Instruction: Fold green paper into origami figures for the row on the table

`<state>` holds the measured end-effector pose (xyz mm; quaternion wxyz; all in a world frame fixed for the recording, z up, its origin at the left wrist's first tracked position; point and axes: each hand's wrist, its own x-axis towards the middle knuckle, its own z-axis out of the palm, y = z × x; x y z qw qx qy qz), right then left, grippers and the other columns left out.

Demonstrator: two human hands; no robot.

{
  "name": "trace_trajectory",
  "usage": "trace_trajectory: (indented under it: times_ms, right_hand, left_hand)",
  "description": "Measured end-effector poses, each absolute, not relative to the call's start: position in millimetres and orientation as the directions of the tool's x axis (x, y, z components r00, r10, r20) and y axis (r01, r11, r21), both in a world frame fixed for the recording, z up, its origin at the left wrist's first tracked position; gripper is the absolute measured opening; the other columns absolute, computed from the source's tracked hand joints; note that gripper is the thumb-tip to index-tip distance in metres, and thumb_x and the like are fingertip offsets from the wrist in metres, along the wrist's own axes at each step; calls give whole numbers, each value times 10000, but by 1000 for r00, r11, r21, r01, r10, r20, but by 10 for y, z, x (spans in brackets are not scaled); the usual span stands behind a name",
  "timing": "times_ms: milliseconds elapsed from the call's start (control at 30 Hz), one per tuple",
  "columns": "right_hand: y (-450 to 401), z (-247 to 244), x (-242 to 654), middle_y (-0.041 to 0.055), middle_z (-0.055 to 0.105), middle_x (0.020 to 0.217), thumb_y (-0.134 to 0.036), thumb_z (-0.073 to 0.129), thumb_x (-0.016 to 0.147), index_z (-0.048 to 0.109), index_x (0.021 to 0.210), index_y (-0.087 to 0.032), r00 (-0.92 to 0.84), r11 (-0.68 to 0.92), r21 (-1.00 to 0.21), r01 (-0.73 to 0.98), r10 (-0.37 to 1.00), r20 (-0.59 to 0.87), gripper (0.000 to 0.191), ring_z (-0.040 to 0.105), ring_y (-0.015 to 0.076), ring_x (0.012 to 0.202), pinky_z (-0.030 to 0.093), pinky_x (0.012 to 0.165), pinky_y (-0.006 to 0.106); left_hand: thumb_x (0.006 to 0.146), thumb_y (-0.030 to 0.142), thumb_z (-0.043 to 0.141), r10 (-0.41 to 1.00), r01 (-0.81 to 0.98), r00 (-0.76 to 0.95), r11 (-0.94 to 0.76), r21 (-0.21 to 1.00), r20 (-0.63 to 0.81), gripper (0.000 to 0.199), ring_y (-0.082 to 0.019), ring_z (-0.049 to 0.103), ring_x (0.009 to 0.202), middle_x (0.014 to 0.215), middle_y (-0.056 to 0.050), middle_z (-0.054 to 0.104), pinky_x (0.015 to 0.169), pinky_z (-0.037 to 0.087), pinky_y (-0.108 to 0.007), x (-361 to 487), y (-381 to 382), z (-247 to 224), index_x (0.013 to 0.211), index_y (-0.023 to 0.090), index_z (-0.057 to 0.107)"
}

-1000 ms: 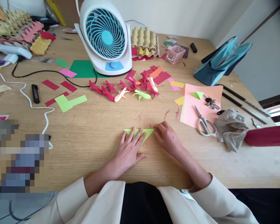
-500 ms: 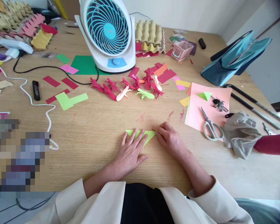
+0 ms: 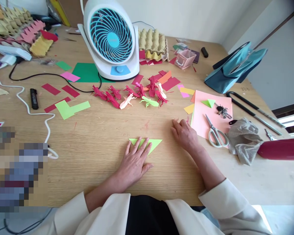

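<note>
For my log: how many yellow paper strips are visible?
2: upper strip at the top left of the pink sheet, lower strip by its left edge, beyond the right hand. Others may be hidden.

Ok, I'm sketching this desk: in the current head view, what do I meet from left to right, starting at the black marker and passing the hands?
Black marker → L-shaped green paper → left hand, lying on a green paper triangle → right hand → scissors → crumpled grey wrapping → dark red object.

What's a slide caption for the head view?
Left hand flat on a green paper triangle, right hand apart from it.
</note>
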<state>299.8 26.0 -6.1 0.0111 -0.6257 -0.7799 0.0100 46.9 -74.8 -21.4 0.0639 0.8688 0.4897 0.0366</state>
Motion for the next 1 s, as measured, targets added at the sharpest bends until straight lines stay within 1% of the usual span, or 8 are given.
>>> trace_trajectory:
  times_ms: [133,267,400,500,600,733,833,1000]
  right_hand:
    - [732,-45,3112,174,596,1100,-380,332,1011,543,1290,-160,-79,79,10,997,997,-5,413,614,299,943,470,686,357]
    - [1086,-57,3217,189,621,1079,-326,362,992,547,1264,-129,-7,9,-27,1000,998,58,384,626,298,870,448,662,360]
    - [968,-101,3199,118,639,954,-228,435,939,644,950,-167,-75,123,-197,973,969,237,218,608,237,824,423,659,313]
    - [678,-136,3128,50,588,787,-233,540,869,576,740,-197,-100,199,-376,905,958,267,138,558,183,685,414,626,292]
    - [397,-158,3034,9,537,730,-223,584,834,529,719,-211,-120,250,-549,798,958,262,128,534,155,637,424,614,277]
    - [137,-166,2868,25,582,814,-196,563,866,590,853,-202,-179,280,-662,696,959,218,31,563,153,685,448,631,270]
    - [24,-177,2739,34,593,823,-206,539,903,620,906,-198,-253,319,-644,695,947,196,82,569,162,699,448,657,285]
    - [-48,-205,2613,58,605,854,-227,536,928,611,867,-192,-287,353,-490,797,935,207,103,578,197,787,427,736,326]
  left_hand:
    - [970,518,414,859,849,511,-509,138,25,677,-320,191,1497,1614,-80,286,1173,214,-581,468,-756,-237,1551,207,257]
    - [950,581,411,859,849,511,-510,141,30,721,-325,212,1490,1603,-106,306,1177,213,-565,467,-753,-236,1548,202,273]
    - [946,614,383,862,852,506,-502,146,10,744,-321,213,1489,1602,-107,308,1178,210,-561,477,-748,-219,1547,190,276]
    - [948,611,377,865,854,502,-496,154,2,748,-320,189,1497,1614,-86,282,1178,205,-566,481,-743,-212,1554,190,253]
    - [943,606,396,864,853,503,-497,156,3,757,-317,174,1502,1623,-71,261,1178,205,-562,480,-739,-213,1559,198,233]
    - [932,600,427,864,855,503,-499,146,6,776,-312,177,1503,1620,-76,269,1180,207,-547,478,-741,-217,1565,204,214]
    - [935,602,417,867,859,498,-494,134,4,782,-307,175,1503,1619,-81,270,1182,210,-537,481,-743,-215,1565,187,212]
    - [910,638,441,865,860,501,-497,117,-11,821,-337,208,1487,1600,-121,308,1163,238,-557,505,-730,-206,1556,169,248]
